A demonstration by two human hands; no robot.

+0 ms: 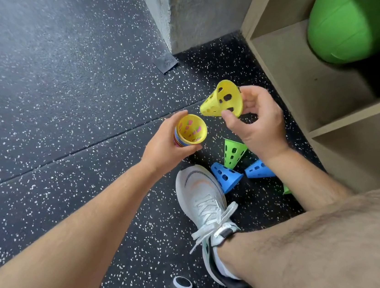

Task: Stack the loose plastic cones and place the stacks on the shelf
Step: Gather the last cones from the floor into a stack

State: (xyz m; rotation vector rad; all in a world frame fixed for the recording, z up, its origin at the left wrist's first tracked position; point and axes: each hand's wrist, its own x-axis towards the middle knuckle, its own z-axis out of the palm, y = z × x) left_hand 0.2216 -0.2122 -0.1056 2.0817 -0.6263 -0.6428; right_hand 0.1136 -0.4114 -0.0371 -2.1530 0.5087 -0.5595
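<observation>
Cupping the stack (190, 130) in my left hand (165, 144), fingers wrapped round it, I hold its open mouth upward to receive. The yellow cone (223, 99), pinched by its rim in my right hand (259, 123), points tip-first towards it. A loose green cone (233, 151) and blue cones (226, 178) lie on the floor (84, 109) beside the shelf (280, 68).

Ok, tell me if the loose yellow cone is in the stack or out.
Out: the right hand holds the yellow cone apart from the stack in the left hand.
</observation>
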